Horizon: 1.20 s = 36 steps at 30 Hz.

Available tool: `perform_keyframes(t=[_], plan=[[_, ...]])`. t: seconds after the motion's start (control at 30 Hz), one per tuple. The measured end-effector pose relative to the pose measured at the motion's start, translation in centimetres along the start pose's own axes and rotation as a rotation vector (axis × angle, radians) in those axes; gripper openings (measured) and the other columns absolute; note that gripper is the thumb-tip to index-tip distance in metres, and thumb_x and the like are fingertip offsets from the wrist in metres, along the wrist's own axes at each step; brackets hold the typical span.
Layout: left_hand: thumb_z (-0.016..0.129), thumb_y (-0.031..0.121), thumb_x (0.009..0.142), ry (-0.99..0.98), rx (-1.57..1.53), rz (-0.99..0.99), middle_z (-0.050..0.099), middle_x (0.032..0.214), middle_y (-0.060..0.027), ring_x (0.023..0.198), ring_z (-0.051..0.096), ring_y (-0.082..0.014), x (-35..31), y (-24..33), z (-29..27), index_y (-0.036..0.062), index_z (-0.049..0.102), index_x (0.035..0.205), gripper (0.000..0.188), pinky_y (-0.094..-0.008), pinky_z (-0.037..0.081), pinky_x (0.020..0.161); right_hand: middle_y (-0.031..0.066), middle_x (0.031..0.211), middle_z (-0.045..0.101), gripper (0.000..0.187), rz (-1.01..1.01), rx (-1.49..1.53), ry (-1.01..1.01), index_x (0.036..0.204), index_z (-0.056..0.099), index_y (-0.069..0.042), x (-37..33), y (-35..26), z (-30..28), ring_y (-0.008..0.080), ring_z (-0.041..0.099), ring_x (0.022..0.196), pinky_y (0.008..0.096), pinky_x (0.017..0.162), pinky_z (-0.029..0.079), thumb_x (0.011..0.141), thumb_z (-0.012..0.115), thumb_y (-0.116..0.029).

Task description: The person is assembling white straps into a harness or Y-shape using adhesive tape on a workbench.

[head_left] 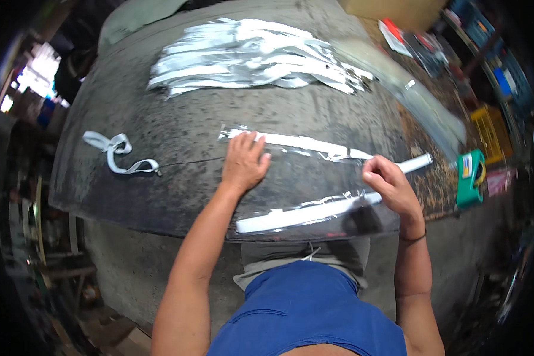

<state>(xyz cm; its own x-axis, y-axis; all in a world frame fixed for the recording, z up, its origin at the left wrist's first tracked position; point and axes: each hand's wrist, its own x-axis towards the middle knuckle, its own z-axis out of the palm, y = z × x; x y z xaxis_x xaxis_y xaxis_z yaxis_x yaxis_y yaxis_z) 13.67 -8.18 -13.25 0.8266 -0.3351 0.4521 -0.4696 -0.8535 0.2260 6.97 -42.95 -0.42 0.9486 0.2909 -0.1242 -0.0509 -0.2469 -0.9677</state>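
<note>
Right hand [391, 184]: your fingers are pinched on the end of a white strip [414, 164] near the worktop's [160, 130] right edge.
Left hand [243, 161]: spread flat, pressing a clear sleeve [302, 144] mid-worktop.
Front edge: another strip [296, 215].
Far side: strip pile [255, 56].
Right: green tape dispenser [470, 178].

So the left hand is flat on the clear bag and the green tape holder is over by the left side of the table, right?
Not quite. The left hand is flat on the clear bag, but the green tape holder sits at the right side of the table, past the right hand. The head view shows it.
</note>
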Motion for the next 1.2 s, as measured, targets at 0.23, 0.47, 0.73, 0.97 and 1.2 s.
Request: perform_keyframes(t=[0.23,0.47,0.73,0.97,1.2], plan=[[0.064,0.026,0.088,-0.042,0.015,-0.046,0.056,0.133,-0.0163,0.129,0.046,-0.0355,0.3,0.1,-0.9,0.0055,0.061,0.128,0.044,-0.0488,0.033,0.113,-0.0036,0.074,0.051,0.015,-0.111,-0.244,-0.421,0.086,0.057,-0.004,17.2,-0.5,6.9,0.0082,0.046,0.069,0.0262,0.061,0.04,0.093,0.062,-0.017],[0.064,0.024,0.087,-0.02,0.004,-0.06,0.057,0.131,-0.0163,0.128,0.046,-0.0351,0.3,-0.2,-0.7,0.005,0.061,0.128,0.045,-0.0484,0.033,0.113,0.0056,0.079,0.065,0.017,0.002,-0.567,-0.546,0.095,0.065,-0.002,23.1,1.2,10.9,0.0132,0.057,0.075,0.0306,0.068,0.047,0.086,0.064,-0.016],[0.063,0.024,0.087,-0.02,-0.037,-0.074,0.057,0.132,-0.0166,0.129,0.045,-0.0359,0.3,0.0,-0.7,0.0046,0.061,0.128,0.045,-0.0492,0.032,0.114,0.0093,0.08,0.068,0.019,0.136,-0.6,-0.632,0.097,0.067,-0.001,24.8,1.9,10.9,0.0173,0.063,0.067,0.0351,0.061,0.051,0.084,0.061,-0.013],[0.063,0.024,0.088,-0.027,-0.036,-0.083,0.056,0.133,-0.0166,0.13,0.045,-0.0359,0.2,0.0,-1.1,0.0045,0.061,0.128,0.045,-0.0494,0.032,0.115,0.0123,0.077,0.07,0.018,0.088,-0.747,-0.613,0.094,0.069,-0.002,25.1,2.8,11.7,0.0237,0.066,0.067,0.0373,0.062,0.052,0.084,0.062,-0.014],[0.063,0.025,0.088,-0.029,-0.03,-0.084,0.056,0.133,-0.0164,0.13,0.045,-0.0358,0.2,-0.1,-0.8,0.0041,0.061,0.128,0.046,-0.0492,0.032,0.114,0.0245,0.088,0.071,0.024,-0.128,-0.904,-0.436,0.095,0.071,-0.002,24.1,3.6,12.6,0.0408,0.07,0.085,0.0469,0.074,0.055,0.083,0.067,-0.022]])
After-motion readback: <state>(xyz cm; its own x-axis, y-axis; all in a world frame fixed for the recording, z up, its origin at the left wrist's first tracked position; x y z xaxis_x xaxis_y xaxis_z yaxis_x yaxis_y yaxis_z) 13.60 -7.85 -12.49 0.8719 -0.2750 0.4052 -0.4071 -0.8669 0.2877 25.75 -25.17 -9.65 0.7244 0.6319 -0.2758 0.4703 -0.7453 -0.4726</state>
